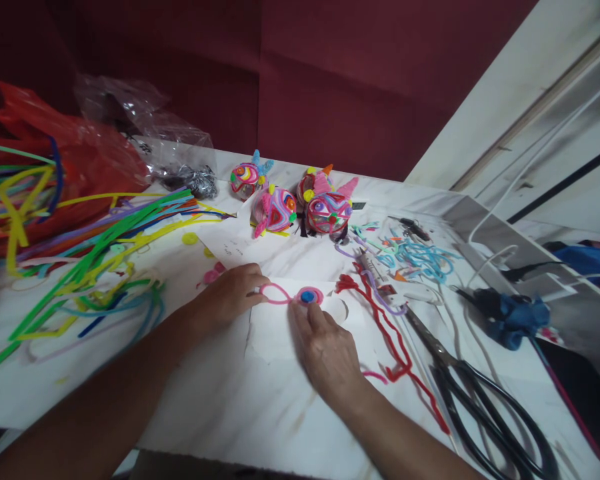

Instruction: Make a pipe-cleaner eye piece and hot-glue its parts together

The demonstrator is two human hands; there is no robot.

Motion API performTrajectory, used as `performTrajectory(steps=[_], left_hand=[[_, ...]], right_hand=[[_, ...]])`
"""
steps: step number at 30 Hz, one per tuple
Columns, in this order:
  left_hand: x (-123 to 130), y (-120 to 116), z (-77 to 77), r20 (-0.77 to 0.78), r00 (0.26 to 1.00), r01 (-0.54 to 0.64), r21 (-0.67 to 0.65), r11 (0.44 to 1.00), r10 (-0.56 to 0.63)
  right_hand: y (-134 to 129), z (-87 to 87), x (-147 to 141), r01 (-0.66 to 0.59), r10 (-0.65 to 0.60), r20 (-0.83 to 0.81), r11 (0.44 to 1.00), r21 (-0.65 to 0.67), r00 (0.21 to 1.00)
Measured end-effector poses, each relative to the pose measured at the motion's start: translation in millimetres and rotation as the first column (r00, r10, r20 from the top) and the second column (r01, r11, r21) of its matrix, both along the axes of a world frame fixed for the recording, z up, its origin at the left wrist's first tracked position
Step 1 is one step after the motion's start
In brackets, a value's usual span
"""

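Note:
A pink pipe cleaner forms an open loop (276, 303) on the left, joined to a flat coil (317, 291) with a blue centre (307, 297) on the right. It lies over a white paper sheet (273, 340). My left hand (237, 295) pinches the far left end of the loop, its fingers closed. The fingers of my right hand (327, 348) are pressed together against the near edge of the coil, close to where it meets the loop. Part of the coil's near side is hidden by those fingertips.
Finished striped ball-shaped fish (275, 208) stand at the back. Loose coloured pipe cleaners (105, 237) spread across the left. Right of my hands lie red pipe cleaners (393, 340), a glue gun (380, 277), large black scissors (480, 400) and blue pieces (425, 260). A phone-like dark slab (580, 393) rests far right.

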State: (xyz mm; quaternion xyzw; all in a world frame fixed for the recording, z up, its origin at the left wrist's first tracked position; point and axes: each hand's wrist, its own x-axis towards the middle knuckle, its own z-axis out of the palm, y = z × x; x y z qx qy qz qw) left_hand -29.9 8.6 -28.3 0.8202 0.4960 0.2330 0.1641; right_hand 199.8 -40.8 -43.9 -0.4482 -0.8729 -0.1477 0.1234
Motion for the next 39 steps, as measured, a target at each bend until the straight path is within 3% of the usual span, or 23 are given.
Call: performTrajectory(steps=[13,22,39], left_hand=[[1,1,-4.5,-0.003,1.000,-0.024,-0.008,1.000,0.024],[8,-1,-3.8,-0.007,1.000,-0.023,0.009,1.000,0.023],[22,-6,-5.1,-0.029,0.991,-0.128,0.095,0.987,0.131]], right_hand=[[-1,0.4,0,-0.079,0.081,-0.061,0.996,0.038,0.995],[0,-1.0,0,-0.078,0.081,-0.077,0.996,0.034,0.994],[0,1.8,-1,-0.069,0.070,-0.087,0.998,0.009,0.994]])
